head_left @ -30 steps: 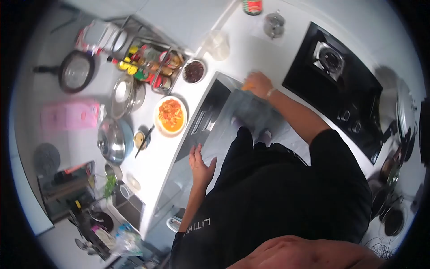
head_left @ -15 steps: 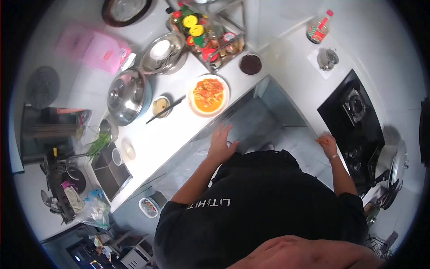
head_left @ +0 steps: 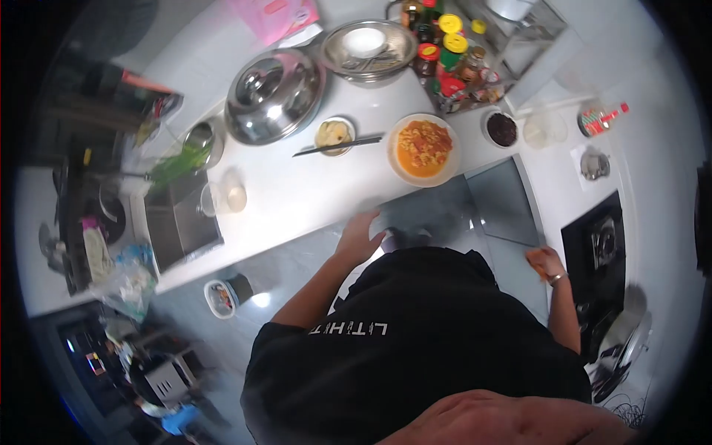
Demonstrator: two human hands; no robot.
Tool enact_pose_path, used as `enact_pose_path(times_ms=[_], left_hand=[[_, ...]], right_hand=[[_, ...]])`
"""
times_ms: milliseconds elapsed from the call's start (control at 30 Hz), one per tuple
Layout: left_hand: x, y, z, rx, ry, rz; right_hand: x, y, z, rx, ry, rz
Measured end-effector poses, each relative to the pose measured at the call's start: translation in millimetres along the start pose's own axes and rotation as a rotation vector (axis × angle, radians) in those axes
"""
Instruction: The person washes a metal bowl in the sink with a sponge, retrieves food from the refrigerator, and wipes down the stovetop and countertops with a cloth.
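My left hand [head_left: 360, 239] hangs in front of the counter edge, fingers spread, holding nothing. My right hand [head_left: 550, 264] is closed round an orange, cloth-like piece [head_left: 535, 261], low beside the counter with the stove. On the white counter [head_left: 311, 185], nearest my left hand, stands a plate [head_left: 395, 165] of red and yellow food in orange sauce. Left of it, black chopsticks [head_left: 304, 152] lie across a small bowl of pale yellow pieces [head_left: 332, 132]. A small bowl of dark contents [head_left: 501, 129] sits to the plate's right.
A lidded steel pot [head_left: 276, 96], a steel basin [head_left: 368, 52] and a rack of seasoning bottles [head_left: 452, 59] line the back. The sink [head_left: 182, 222] with green onions [head_left: 182, 165] is left, the black stove [head_left: 597, 248] right. A small bin [head_left: 220, 298] stands on the floor.
The view has turned, so the counter runs more level and the plate and bowls sit further right. More of the orange piece shows in my right hand. My left hand remains spread.
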State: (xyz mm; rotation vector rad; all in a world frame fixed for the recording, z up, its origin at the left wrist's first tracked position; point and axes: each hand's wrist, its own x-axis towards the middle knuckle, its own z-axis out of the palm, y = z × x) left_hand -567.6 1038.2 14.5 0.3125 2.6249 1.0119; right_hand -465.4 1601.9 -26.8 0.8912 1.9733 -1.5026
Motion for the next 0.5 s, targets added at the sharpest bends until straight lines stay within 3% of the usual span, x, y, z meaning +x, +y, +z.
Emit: enact_pose_path(times_ms=[133, 200, 267, 333, 500], left_hand=[[-26, -5, 8, -0.049, 0.166, -0.074], [-58, -7, 5, -0.070, 0.232, -0.123], [-86, -10, -1, -0.109, 0.289, -0.154], [-122, -22, -7, -0.121, 0.337, -0.271], [-199, -68, -39, -0.213, 0.518, -0.503]], right_hand=[[50, -134, 113, 0.098, -0.415, -0.208], [55, -192, 168, 0.021, -0.584, -0.182], [30, -241, 235, 0.176, -0.664, -0.190], [26, -262, 287, 0.305, -0.953, -0.083], [-27, -290, 445, 0.303, -1.377, 0.061]])
